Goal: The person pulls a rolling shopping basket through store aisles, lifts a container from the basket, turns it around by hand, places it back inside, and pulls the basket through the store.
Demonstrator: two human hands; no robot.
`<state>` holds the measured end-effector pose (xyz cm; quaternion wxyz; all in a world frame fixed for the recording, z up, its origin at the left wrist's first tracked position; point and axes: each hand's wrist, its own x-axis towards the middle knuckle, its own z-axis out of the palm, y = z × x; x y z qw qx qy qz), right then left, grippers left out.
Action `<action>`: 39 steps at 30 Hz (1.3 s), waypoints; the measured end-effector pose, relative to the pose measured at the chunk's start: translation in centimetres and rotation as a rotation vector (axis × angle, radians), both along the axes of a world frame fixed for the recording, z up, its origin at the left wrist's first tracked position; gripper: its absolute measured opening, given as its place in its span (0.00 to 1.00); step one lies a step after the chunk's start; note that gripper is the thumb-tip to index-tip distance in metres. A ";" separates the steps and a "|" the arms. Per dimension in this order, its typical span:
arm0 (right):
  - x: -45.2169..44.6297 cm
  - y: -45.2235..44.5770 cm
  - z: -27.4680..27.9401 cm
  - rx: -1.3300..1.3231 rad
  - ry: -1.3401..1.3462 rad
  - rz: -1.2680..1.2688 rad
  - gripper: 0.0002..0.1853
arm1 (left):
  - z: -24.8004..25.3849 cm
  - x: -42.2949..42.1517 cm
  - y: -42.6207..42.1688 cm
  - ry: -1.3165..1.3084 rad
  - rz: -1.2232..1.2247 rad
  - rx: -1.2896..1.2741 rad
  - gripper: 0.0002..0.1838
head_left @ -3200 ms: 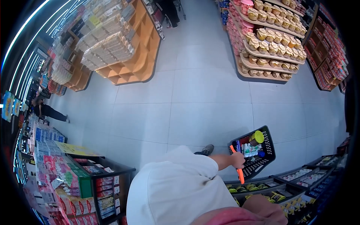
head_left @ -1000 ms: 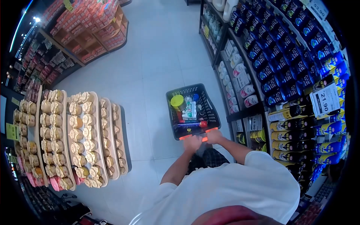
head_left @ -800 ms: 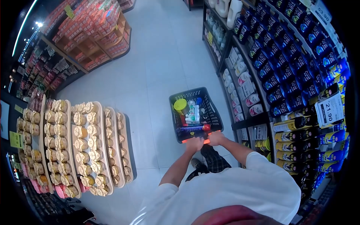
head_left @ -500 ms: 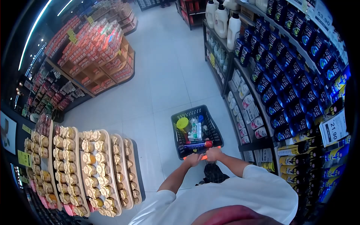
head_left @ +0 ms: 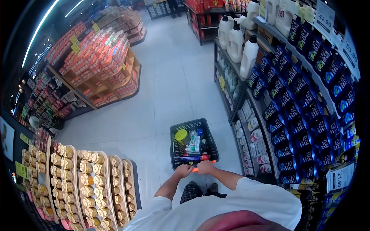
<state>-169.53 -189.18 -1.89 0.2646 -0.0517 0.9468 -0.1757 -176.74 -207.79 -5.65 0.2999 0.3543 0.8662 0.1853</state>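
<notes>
My left hand and my right hand are both closed round the orange handle of a dark green shopping basket, side by side at its near edge. Inside it lies a tub with a yellow-green lid at the far left. Beside that are white-and-green packages and a small blue item. Across the near end rests a dark blue and red cylinder, whose kind I cannot make out. My fingertips are mostly hidden under the grip.
Shelves with dark blue bottles and large white jugs line the right side. Jars with paper-covered tops fill a rack at lower left. A wooden display of red boxes stands beyond. Pale tiled floor runs ahead; a person's legs show far off.
The view has moved forward along the aisle, so the right-hand shelves look nearer. The basket now sits lower and slightly further left in view. Both hands keep their hold on the handle.
</notes>
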 end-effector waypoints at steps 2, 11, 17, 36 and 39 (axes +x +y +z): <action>-3.0 0.4 1.3 0.003 -0.032 -0.003 0.16 | 1.2 -2.9 0.7 -0.033 -0.005 -0.045 0.25; -15.0 3.5 0.1 0.066 0.017 -0.030 0.19 | -0.4 -15.4 4.1 0.013 -0.004 0.049 0.27; -23.1 5.7 -1.6 0.112 -0.071 -0.049 0.20 | 0.8 -23.3 6.6 -0.069 0.001 0.050 0.28; -43.5 13.1 -1.8 0.093 -0.043 -0.008 0.18 | -0.3 -44.4 14.3 -0.027 0.036 0.102 0.24; -46.9 14.5 -1.2 0.100 -0.055 -0.004 0.16 | -0.3 -47.6 16.2 -0.004 0.064 0.051 0.23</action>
